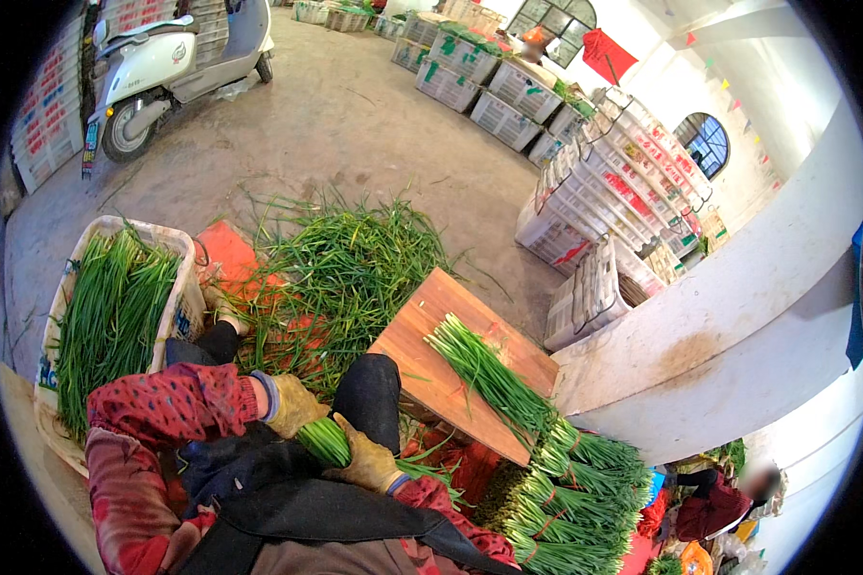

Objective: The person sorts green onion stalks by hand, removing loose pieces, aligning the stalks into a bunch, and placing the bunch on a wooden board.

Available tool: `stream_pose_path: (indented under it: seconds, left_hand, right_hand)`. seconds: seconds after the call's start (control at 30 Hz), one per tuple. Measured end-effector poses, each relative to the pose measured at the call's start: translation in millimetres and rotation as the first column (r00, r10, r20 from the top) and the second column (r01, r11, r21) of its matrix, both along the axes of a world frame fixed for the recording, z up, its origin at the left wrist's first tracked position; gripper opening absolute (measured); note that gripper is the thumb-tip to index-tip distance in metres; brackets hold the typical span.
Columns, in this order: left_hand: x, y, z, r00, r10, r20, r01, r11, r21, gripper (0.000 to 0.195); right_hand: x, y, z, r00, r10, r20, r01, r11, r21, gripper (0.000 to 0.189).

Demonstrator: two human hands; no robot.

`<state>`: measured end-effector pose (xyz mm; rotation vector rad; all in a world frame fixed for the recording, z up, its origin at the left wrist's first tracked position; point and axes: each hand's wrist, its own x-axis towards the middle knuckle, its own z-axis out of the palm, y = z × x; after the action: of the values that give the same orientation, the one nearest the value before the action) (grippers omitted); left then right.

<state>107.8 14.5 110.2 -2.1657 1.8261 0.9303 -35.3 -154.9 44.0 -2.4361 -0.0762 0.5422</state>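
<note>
My left hand point(295, 406), in a yellow work glove, grips one end of a bunch of green leafy stalks point(324, 440), perhaps garlic chives, over my lap. Around the same bunch, further along, closes my gloved right hand point(367, 456); the leaves come out beyond it. A loose bunch of such stalks point(485, 370) lies on a tilted wooden board point(417, 316) to the right. Beyond the board's lower corner, bundles tied with red bands point(568, 496) are piled up. At the left, a white plastic crate point(187, 277) holds many untied stalks.
A heap of loose leaves point(359, 266) covers part of a red sheet point(226, 251) ahead. Right of the board stands a white pillar point(690, 366). Stacked crates point(604, 194) and a parked scooter point(158, 65) are farther off. A person point(712, 503) sits at the lower right.
</note>
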Motion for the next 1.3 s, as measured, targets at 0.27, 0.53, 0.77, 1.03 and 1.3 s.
stream_pose_path:
  seconds: [0.27, 0.53, 0.77, 1.03, 1.3]
  left_hand:
    - [3, -3, -9, 0.999, -0.009, -0.046, 0.011, 0.999, 0.033, 0.052]
    - [3, -5, -2, 0.999, 0.013, -0.052, -0.008, 0.995, 0.101, 0.049]
    - [3, -4, -8, 0.998, 0.02, -0.063, -0.014, 0.996, 0.086, 0.05]
    - [3, -1, -6, 0.996, 0.04, -0.076, -0.033, 0.995, 0.096, 0.053]
    - [5, 1, -20, 0.995, 0.026, -0.101, -0.021, 0.998, 0.053, 0.051]
  right_hand:
    - [1, 6, 9, 0.998, -0.016, -0.055, 0.015, 1.0, -0.024, 0.101]
    - [3, 4, -4, 0.997, -0.022, -0.076, 0.022, 1.0, 0.005, 0.089]
    - [2, 3, -9, 0.998, -0.017, -0.061, 0.016, 1.0, -0.026, 0.087]
    - [3, 6, -5, 0.999, -0.013, -0.041, 0.011, 0.999, -0.039, 0.085]
    - [2, 4, -11, 1.0, -0.011, 0.001, 0.011, 1.0, 0.001, 0.079]
